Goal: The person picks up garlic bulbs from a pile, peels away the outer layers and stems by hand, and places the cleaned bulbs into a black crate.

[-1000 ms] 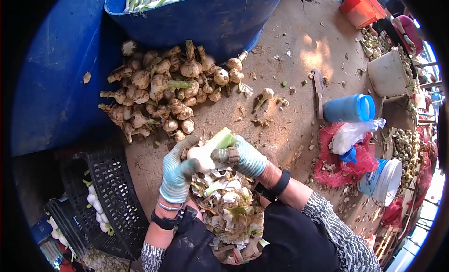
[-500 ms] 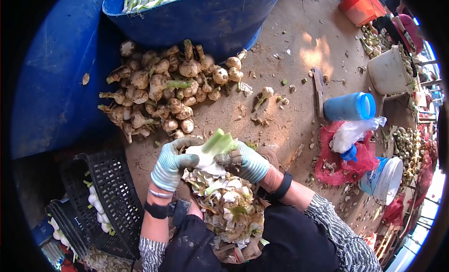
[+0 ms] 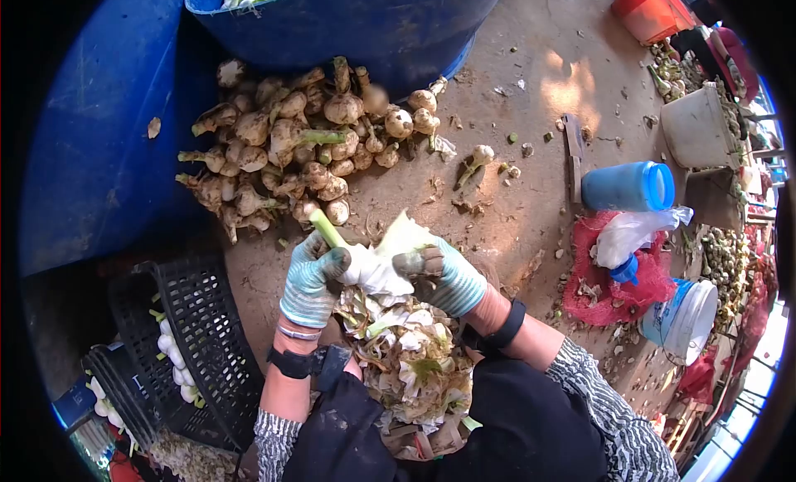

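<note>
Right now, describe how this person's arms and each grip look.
The left grip and right grip wear pale blue-and-white striped gloves with dark, grimy-looking fingers. On the left wrist: a thin pale band and a black strap bearing a dark block; on the right, another black strap. Both sleeves have a wavy black-and-white pattern and end on the forearms.

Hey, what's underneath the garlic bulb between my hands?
Below the garlic bulb sits a loose heap of peeled skins and leaf scraps; whatever lies under its top layer is covered from view.
</note>
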### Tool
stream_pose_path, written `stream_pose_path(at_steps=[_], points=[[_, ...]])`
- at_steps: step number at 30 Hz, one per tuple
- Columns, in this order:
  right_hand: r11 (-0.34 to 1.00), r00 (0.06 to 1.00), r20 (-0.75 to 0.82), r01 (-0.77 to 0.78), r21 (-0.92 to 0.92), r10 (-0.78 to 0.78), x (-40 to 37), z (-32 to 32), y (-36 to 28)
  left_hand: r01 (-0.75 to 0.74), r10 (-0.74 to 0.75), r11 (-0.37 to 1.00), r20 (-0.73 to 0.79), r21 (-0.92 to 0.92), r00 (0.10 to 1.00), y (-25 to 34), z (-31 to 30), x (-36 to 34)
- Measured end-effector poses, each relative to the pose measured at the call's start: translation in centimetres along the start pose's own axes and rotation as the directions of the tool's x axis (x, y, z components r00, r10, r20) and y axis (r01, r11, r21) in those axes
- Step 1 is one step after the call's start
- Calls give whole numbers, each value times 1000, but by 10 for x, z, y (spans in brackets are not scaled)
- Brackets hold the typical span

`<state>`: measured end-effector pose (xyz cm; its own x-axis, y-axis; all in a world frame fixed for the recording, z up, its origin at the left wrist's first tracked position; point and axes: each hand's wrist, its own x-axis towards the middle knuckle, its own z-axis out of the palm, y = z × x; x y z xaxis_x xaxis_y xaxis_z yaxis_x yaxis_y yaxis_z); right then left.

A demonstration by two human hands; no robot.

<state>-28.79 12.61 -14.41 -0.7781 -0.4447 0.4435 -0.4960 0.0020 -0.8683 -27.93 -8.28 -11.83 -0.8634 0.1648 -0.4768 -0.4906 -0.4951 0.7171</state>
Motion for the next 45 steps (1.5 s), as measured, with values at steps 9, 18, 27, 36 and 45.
stream_pose_path(at_steps=[9,18,27,36,45], points=[[358,540,375,-815,455,753,36,16,-34,92,-91,996,-203,-5,975,-29,-19,11],[263,505,411,-815,517,759,4,-9,-21,-126,-5,913,-319,-389,948,16,-19,11],[705,374,689,-651,-281,621,20,-9,-39,-67,-49,918,-278,-391,959,23,-58,12],[331,799,-390,-560,-759,457,-10,-90,96,-68,32,984,-217,-165,976,137,6,4],[325,637,-482,-747,-580,602,-11,-94,149,-746,697,576,276,334,662,301,114,91]])
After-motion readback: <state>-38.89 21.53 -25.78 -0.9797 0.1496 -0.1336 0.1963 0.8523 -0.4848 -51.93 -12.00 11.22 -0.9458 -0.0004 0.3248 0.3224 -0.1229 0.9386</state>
